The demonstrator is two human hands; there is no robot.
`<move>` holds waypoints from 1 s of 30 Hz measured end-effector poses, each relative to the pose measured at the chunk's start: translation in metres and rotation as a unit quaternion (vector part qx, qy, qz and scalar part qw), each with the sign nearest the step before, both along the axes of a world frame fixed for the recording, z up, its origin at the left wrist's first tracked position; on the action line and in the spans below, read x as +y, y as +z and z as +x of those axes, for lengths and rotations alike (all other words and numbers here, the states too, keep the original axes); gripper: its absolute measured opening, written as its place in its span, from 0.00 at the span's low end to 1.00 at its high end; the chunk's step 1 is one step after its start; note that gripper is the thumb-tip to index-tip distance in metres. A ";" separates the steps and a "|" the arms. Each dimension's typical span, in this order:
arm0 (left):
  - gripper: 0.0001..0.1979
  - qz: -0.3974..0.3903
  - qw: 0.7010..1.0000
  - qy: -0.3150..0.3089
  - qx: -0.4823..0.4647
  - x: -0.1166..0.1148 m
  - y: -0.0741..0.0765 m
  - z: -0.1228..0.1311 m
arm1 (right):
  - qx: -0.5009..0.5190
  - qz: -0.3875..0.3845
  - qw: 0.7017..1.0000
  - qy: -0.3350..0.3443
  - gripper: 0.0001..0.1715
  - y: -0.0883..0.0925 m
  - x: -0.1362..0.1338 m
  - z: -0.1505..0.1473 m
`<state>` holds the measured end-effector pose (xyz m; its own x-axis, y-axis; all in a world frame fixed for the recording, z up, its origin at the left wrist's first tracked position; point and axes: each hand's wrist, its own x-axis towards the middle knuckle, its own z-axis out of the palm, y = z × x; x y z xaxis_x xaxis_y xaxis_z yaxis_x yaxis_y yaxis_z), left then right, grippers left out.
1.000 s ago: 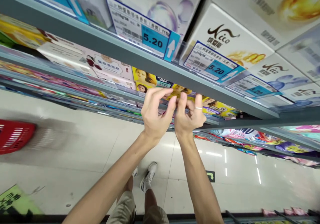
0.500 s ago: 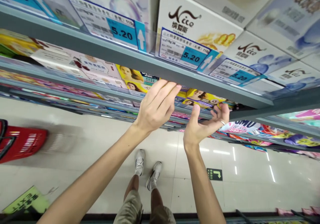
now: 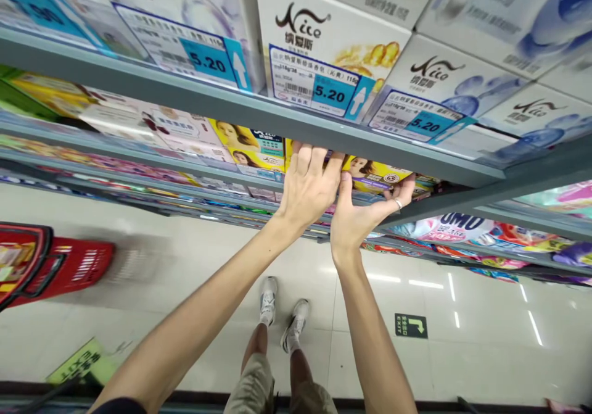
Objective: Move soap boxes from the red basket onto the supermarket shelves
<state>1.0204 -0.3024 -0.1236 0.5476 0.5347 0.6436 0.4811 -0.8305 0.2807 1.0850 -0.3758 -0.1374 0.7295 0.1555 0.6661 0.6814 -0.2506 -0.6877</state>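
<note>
Head view: left hand [image 3: 309,182] flat, right hand [image 3: 363,213] cupped, on yellow box [image 3: 377,173] lying lengthwise along shelf [image 3: 139,157].

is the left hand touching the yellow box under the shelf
Cannot tell. In the head view the left hand overlaps the yellow box below the shelf edge, but no contact or gap shows plainly.

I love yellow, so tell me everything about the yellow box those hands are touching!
The yellow box looks like printed cardboard, with a person's picture and a round seal. It lies flat in a shelf row of similar boxes, under the grey shelf edge. The left hand rests flat over its left end; the right hand cups its front edge. Its back is hidden.
</note>
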 end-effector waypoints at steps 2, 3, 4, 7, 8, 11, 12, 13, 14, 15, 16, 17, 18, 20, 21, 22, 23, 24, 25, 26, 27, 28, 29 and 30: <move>0.18 0.004 1.000 0.011 -0.004 -0.001 0.000 0.003 | 0.002 0.004 1.000 0.000 0.47 -0.001 0.001 0.002; 0.17 0.006 1.000 0.014 -0.010 -0.001 -0.001 0.004 | 0.001 0.002 1.000 -0.001 0.47 -0.001 0.000 0.003; 0.16 0.009 1.000 0.017 -0.016 -0.001 -0.001 0.005 | 0.000 -0.001 1.000 -0.001 0.47 -0.001 0.000 0.004; 0.13 0.007 0.999 0.026 -0.030 -0.001 -0.002 0.006 | -0.005 -0.019 1.000 -0.002 0.48 -0.003 -0.002 0.007; 0.12 0.005 0.999 0.028 -0.033 -0.001 -0.002 0.007 | -0.006 -0.024 1.000 -0.002 0.48 -0.003 -0.002 0.007; 0.12 0.000 0.999 0.025 -0.041 0.000 -0.004 0.007 | -0.013 -0.025 1.000 -0.008 0.48 -0.007 -0.002 0.009; 0.12 -0.002 0.999 0.023 -0.043 0.000 -0.004 0.006 | -0.017 -0.021 1.000 -0.011 0.48 -0.008 -0.002 0.009; 0.13 -0.004 0.999 0.022 -0.046 0.000 -0.004 0.006 | -0.020 -0.016 1.000 -0.013 0.49 -0.009 -0.001 0.010; 0.13 -0.005 0.999 0.021 -0.047 0.000 -0.005 0.006 | -0.022 -0.009 1.000 -0.015 0.49 -0.011 0.000 0.011; 0.14 -0.003 0.999 0.020 -0.047 0.000 -0.004 0.006 | -0.022 -0.002 1.000 -0.017 0.49 -0.012 0.001 0.012; 0.15 -0.001 0.999 0.019 -0.045 0.000 -0.004 0.005 | -0.022 0.002 1.000 -0.017 0.50 -0.013 0.003 0.013; 0.16 0.004 0.999 0.018 -0.042 0.000 -0.004 0.005 | -0.022 0.004 1.000 -0.019 0.50 -0.014 0.004 0.013; 0.18 0.010 0.999 0.016 -0.037 0.000 -0.003 0.004 | -0.023 0.001 1.000 -0.022 0.50 -0.014 0.005 0.014; 0.20 0.029 0.999 0.012 -0.025 0.002 -0.002 0.001 | -0.029 -0.011 0.999 -0.025 0.51 -0.013 0.005 0.014; 0.21 0.041 0.999 0.009 -0.019 0.003 -0.002 -0.001 | -0.030 -0.016 0.999 -0.023 0.51 -0.012 0.004 0.013; 0.21 0.053 0.998 0.003 -0.016 0.004 -0.002 -0.004 | -0.031 -0.017 0.999 -0.020 0.52 -0.010 0.002 0.013; 0.21 0.066 0.998 -0.006 -0.015 0.006 -0.003 -0.006 | -0.033 -0.014 0.999 -0.016 0.51 -0.009 0.000 0.012; 0.21 0.077 0.997 -0.016 -0.015 0.008 -0.004 -0.009 | -0.036 -0.008 0.999 -0.012 0.50 -0.008 -0.004 0.011; 0.21 0.085 0.996 -0.026 -0.016 0.009 -0.004 -0.011 | -0.043 -0.001 0.999 -0.007 0.48 -0.007 -0.007 0.010; 0.21 0.090 0.995 -0.034 -0.017 0.011 -0.006 -0.013 | -0.054 0.007 0.999 0.000 0.44 -0.006 -0.011 0.009; 0.20 0.092 0.995 -0.037 -0.019 0.012 -0.007 -0.014 | -0.068 0.015 0.998 0.009 0.39 -0.005 -0.015 0.008; 0.20 0.091 0.995 -0.037 -0.023 0.012 -0.007 -0.015 | -0.085 0.024 0.996 0.022 0.35 -0.004 -0.018 0.007; 0.19 0.089 0.995 -0.033 -0.029 0.012 -0.008 -0.015 | -0.098 0.034 0.994 0.037 0.30 -0.003 -0.021 0.006; 0.19 0.086 0.995 -0.028 -0.037 0.012 -0.009 -0.014 | -0.109 0.042 0.992 0.051 0.26 -0.002 -0.022 0.005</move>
